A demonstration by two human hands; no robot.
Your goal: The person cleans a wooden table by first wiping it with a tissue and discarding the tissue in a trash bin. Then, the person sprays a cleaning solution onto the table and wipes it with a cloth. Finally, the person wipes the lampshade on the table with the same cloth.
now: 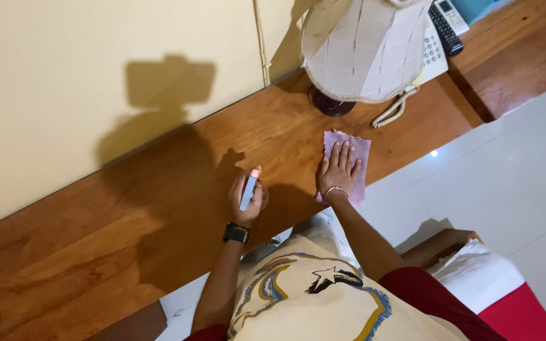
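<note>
Both hands over brown wooden shelf [159,189], near its front edge.
Left hand [246,197] curled round small blue-white spray bottle [249,189], arm straight; right hand [339,172] flat, fingers spread, on pink cloth [349,165].

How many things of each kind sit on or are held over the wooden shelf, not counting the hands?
Cloth: 1, under the right hand
Spray bottle: 1, in the left hand
Lamp: 1
Phone: 1
Total: 4

Single head-worn view, steeply downward and close over a wooden shelf [159,208] along a cream wall [64,95].
</note>
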